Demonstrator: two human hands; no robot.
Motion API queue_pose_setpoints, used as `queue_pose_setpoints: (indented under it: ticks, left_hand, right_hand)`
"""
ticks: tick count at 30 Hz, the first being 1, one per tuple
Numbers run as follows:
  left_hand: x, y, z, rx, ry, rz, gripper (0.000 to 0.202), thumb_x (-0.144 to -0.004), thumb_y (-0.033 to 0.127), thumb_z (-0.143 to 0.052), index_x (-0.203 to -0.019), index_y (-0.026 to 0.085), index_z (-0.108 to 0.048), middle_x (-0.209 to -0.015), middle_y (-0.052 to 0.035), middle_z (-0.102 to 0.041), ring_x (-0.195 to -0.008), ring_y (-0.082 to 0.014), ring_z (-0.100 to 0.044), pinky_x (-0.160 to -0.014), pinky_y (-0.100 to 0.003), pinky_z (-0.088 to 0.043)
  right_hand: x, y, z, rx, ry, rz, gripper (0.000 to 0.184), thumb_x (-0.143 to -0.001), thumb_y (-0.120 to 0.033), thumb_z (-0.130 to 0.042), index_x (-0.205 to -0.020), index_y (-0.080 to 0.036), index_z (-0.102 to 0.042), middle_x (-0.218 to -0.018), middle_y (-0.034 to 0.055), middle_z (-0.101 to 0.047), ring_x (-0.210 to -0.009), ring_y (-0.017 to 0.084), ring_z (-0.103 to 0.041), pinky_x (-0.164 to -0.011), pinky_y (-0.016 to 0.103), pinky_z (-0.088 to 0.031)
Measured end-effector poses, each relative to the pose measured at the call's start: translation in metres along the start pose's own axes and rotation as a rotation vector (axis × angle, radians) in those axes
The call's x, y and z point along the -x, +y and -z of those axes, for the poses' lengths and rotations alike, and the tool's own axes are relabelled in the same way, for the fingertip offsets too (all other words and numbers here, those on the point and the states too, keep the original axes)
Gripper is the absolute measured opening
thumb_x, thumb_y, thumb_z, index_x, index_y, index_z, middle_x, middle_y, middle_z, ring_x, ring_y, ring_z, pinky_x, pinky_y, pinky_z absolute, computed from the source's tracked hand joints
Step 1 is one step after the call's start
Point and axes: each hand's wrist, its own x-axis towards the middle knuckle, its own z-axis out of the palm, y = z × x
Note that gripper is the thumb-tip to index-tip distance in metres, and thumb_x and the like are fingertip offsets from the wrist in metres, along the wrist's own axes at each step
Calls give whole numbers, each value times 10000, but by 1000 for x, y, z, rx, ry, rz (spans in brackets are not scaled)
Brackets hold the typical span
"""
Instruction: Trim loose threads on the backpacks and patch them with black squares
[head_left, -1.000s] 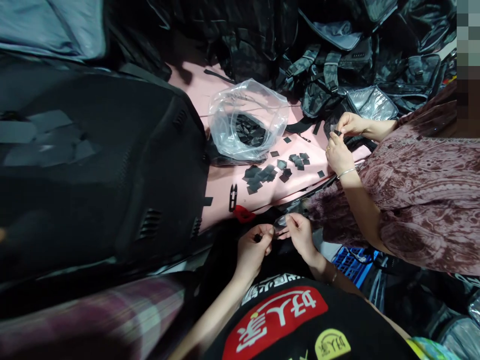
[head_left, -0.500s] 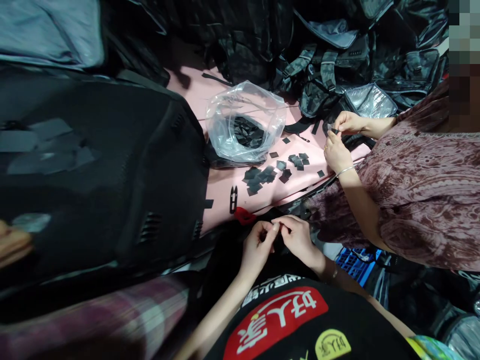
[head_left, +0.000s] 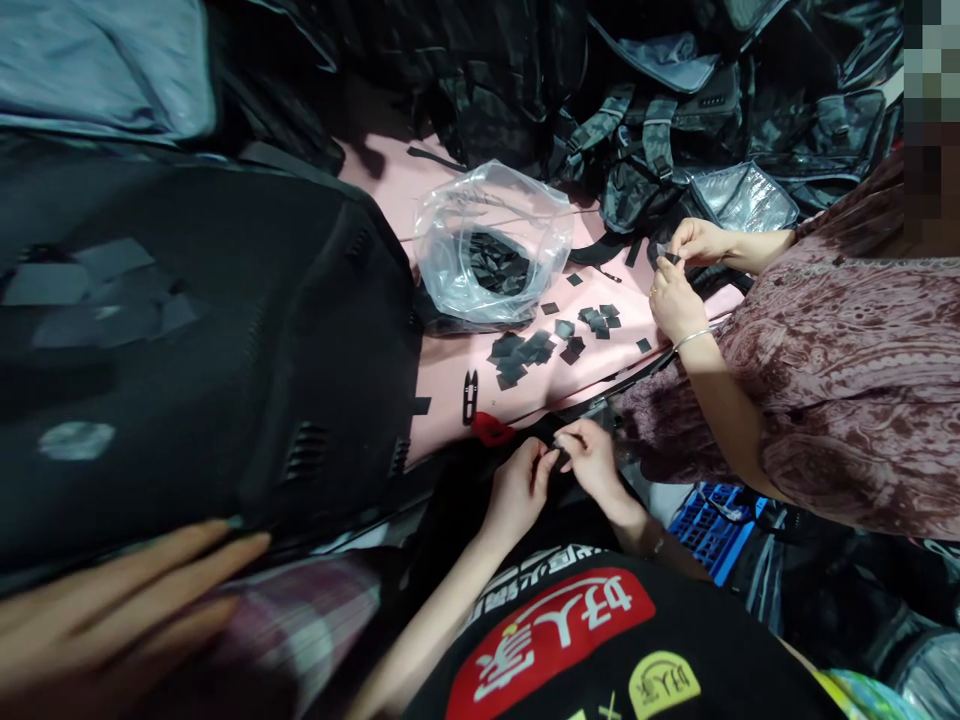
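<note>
My left hand (head_left: 517,490) and my right hand (head_left: 594,458) meet fingertip to fingertip just below the near edge of the pink table (head_left: 450,375). Both pinch a small black piece (head_left: 560,459), mostly hidden by the fingers. A red item (head_left: 489,430) and black thread snips (head_left: 469,395) lie just beyond my left hand. Loose black square patches (head_left: 525,350) are scattered farther out, in front of a clear plastic bag (head_left: 491,240) holding more of them.
A person in a maroon patterned top (head_left: 840,370) stands at the right, both hands pinching a small piece (head_left: 671,260). Another person's blurred hand (head_left: 120,610) lies at lower left. A large black bag (head_left: 187,330) fills the left; camouflage backpacks (head_left: 660,130) pile at the back. A blue crate (head_left: 705,510) sits below.
My hands have drawn together from slightly apart into a tight pinch and shifted a little up. A blurred hand has come into view at the lower left.
</note>
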Motion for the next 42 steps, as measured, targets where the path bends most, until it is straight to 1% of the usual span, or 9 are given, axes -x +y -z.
queue_pose_setpoints:
  ticks: [4,14,18,23,27,31,34,37,42]
  left_hand:
    - [2,-4,0,142,-8,76,246,-798,412,-481,-664,206,-464,-470,67,-406,-425,-101,-394,-451,-207,-301]
    - [-1,-3,-3,439,174,243,283,-715,398,-610,-608,199,-441,-413,74,-425,-367,-82,-373,-400,-200,-286]
    - [-2,0,2,560,153,290,236,-707,405,-613,-744,189,-522,-428,91,-397,-355,-69,-335,-382,-192,-237]
    - [-1,1,11,346,67,216,258,-707,425,-597,-752,172,-619,-533,37,-517,-474,-100,-439,-463,-213,-323]
    - [2,3,16,187,27,92,240,-743,413,-558,-764,183,-622,-676,2,-597,-617,-138,-507,-578,-236,-383]
    - [4,5,11,167,61,63,214,-757,396,-548,-726,188,-585,-635,14,-554,-594,-132,-484,-579,-235,-384]
    - [8,6,5,223,166,111,216,-757,401,-543,-709,192,-556,-589,23,-505,-544,-122,-447,-514,-223,-363]
    - [13,4,7,306,292,185,223,-753,415,-547,-734,193,-542,-565,35,-465,-476,-100,-402,-437,-207,-314]
    - [13,1,16,607,205,302,234,-713,396,-614,-772,187,-527,-475,79,-400,-385,-63,-335,-392,-188,-256]
  right_hand:
    - [-7,-8,8,-198,-34,-57,196,-667,-325,-581,-746,-146,-587,-665,-14,-554,-511,70,-498,-385,159,-417]
    - [-8,-21,6,-395,-102,-201,307,-593,-395,-693,-722,-136,-589,-657,-17,-562,-547,50,-497,-481,153,-417]
    - [-3,-19,6,-437,-165,-197,318,-615,-402,-685,-769,-146,-580,-673,-17,-563,-573,64,-521,-504,173,-456]
    - [-2,-20,15,-257,-254,-55,281,-643,-357,-665,-825,-154,-599,-691,-24,-553,-592,77,-530,-507,198,-493]
    - [-4,-21,19,-96,-363,-60,234,-649,-315,-644,-800,-136,-648,-643,-20,-563,-565,78,-538,-501,200,-485]
    - [-6,-18,14,-129,-300,-78,196,-654,-316,-638,-722,-132,-629,-593,-24,-560,-518,70,-525,-480,190,-456]
    - [-17,-11,14,-289,-281,-139,251,-626,-362,-677,-690,-139,-581,-571,-31,-545,-462,52,-480,-440,173,-409]
    - [-35,-3,29,-443,-140,-193,346,-602,-443,-686,-672,-152,-514,-559,-50,-504,-411,14,-376,-378,129,-288]
    - [-48,-2,50,-437,-118,-175,376,-592,-451,-704,-670,-141,-506,-586,-37,-514,-401,4,-351,-350,127,-185]
